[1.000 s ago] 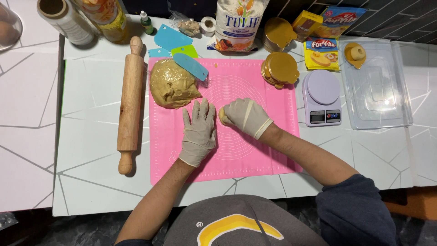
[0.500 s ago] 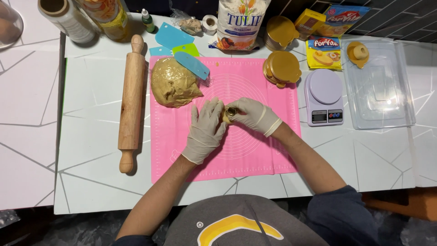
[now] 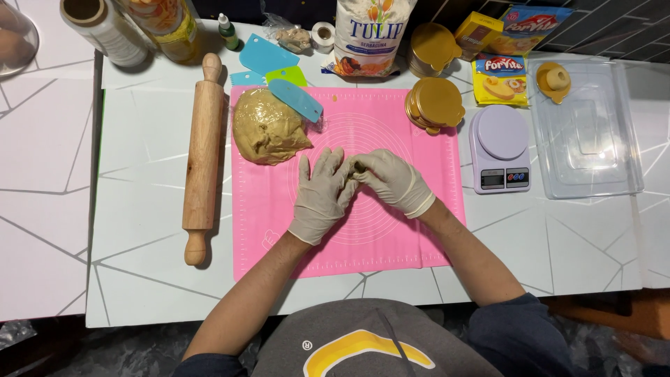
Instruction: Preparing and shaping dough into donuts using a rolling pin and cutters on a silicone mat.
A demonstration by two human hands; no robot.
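On the pink mat (image 3: 391,230) I see my left hand (image 3: 322,194) and right hand (image 3: 391,181) cupped together, grasping a small dough piece (image 3: 351,172).

Rolling pin (image 3: 203,155) left of mat; scale (image 3: 500,148), gold lids (image 3: 435,105) right.

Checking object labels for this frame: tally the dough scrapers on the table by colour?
Blue dough scrapers: 3
Green dough scraper: 1
Total: 4

One blue scraper rests partly on the pink mat, beside the dough lump.
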